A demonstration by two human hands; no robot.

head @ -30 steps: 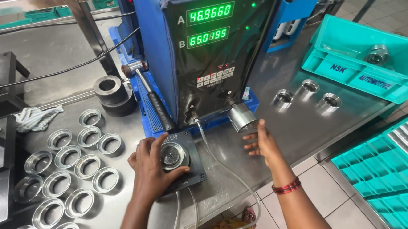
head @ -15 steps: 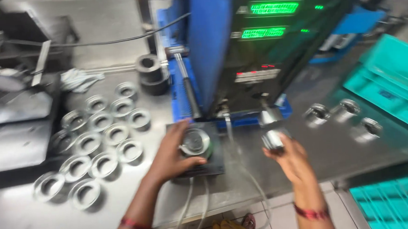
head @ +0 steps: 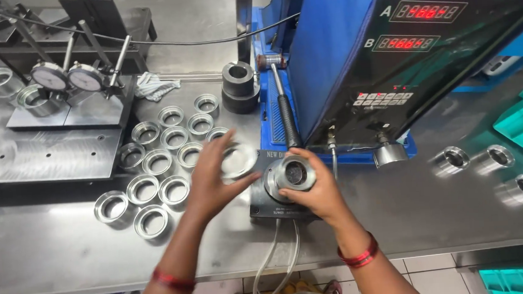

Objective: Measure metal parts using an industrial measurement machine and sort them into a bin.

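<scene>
Head view: left hand (head: 212,180), fingers closed on a blurred metal ring (head: 239,160), just above the worktop (head: 399,217). Right hand (head: 315,189) grips a second ring (head: 291,174) over the black gauge base (head: 266,204), beside loose rings (head: 154,172).

I work in a machine workshop: steel bench (head: 399,217), blue digital gauging unit (head: 401,53), dial gauges (head: 66,77), rows of machined metal rings (head: 159,162).
</scene>
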